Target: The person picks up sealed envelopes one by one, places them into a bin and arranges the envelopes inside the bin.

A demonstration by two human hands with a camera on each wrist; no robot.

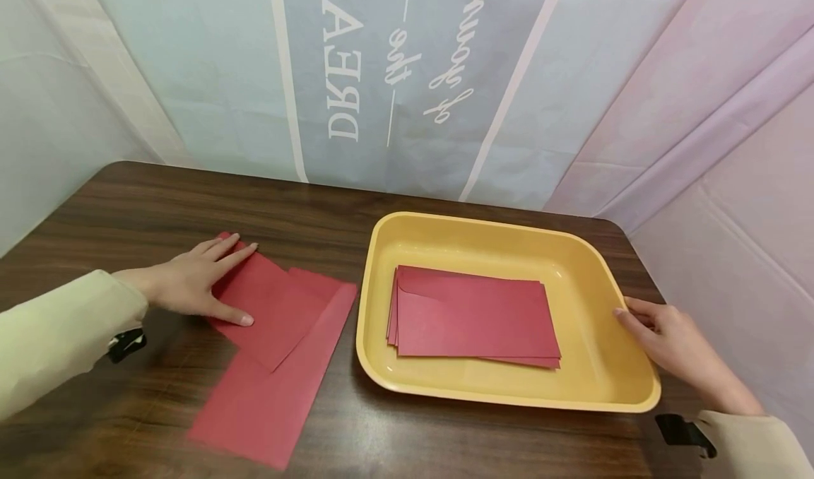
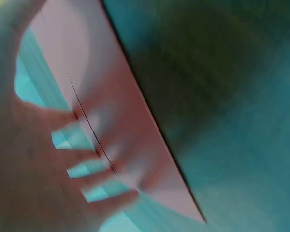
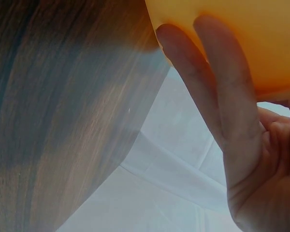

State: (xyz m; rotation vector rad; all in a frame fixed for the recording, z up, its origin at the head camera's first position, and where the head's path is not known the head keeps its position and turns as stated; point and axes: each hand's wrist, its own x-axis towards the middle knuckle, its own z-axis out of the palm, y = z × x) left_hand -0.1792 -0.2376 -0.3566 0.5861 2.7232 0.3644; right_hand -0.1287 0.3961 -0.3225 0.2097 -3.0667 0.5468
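Note:
My left hand (image 1: pixel 184 281) lies with spread, straight fingers on a red envelope (image 1: pixel 282 316) at the table's left. That envelope overlaps another red envelope (image 1: pixel 261 408) lying crosswise beneath it. In the left wrist view, the fingers (image 2: pixel 111 200) reach over the envelope's (image 2: pixel 130 116) surface. To the right is a yellow plastic tray (image 1: pixel 598 373), holding a slightly fanned stack of red envelopes (image 1: pixel 477 316). My right hand (image 1: pixel 680 345) grips the tray's right rim, thumb on top. The right wrist view shows two extended fingers (image 3: pixel 227 72) against the tray's outer wall (image 3: pixel 275 43).
A dark wood-grain table (image 1: pixel 159 394) carries everything. Behind it hangs a pale cloth backdrop (image 1: pixel 222 62) with mirrored lettering, and pinkish cloth (image 1: pixel 744 203) hangs at the right. Black bands (image 1: pixel 683 433) show at both wrists.

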